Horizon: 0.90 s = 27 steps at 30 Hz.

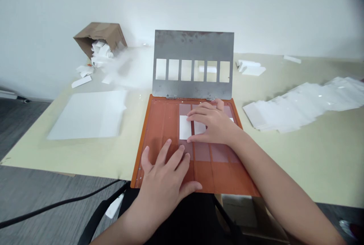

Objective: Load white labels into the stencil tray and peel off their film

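Note:
In front of me lies an orange jig tray (167, 124) with long shallow grooves. A hinged metal plate (193, 44) stands raised at its far edge, with a row of rectangular windows. My right hand (213, 124) is over the tray, thumb and forefinger at the lower and upper edges of a small white card (184, 127). Under that hand, another white card (199, 127) is partly hidden. Translucent film strips (201, 152) lie across the grooves beneath the cards. My left hand (165, 173), fingers spread, is over the tray's near left part and holds nothing.
A stack of translucent sheets (88, 114) lies left on the yellowish table (136, 161). Behind it, a cardboard box (113, 35) on its side spills white scraps (101, 52). Fanned film pieces (295, 105) spread at right; white card stacks (251, 67) sit behind. A black cable (62, 202) runs lower left.

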Motion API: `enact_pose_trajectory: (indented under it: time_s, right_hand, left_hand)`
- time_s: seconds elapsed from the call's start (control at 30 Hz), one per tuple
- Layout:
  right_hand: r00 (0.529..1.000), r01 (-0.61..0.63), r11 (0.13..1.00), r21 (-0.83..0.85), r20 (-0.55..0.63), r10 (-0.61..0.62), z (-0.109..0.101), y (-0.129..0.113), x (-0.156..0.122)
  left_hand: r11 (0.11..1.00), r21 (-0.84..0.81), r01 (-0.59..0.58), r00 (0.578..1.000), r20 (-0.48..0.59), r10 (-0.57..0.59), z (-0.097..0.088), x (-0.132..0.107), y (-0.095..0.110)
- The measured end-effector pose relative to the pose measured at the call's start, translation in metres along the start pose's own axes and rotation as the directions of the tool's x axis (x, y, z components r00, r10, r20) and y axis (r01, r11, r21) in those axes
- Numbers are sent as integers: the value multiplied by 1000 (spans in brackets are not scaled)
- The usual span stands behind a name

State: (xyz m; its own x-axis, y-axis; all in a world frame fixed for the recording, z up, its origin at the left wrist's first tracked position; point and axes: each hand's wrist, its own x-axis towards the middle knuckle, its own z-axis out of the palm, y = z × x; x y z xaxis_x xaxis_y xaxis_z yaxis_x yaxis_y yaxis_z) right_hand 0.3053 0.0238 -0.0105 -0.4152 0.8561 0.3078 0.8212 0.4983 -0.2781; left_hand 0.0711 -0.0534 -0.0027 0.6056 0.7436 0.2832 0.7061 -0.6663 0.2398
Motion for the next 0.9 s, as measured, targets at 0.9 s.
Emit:
enact_pose_trajectory:
  time_s: [0.9]
  right_hand:
    - [999,-22,1000,-22,32,22,-3,-3,0]
  left_hand:
    - [1000,12,6,999,41,-7,-3,-1,1]
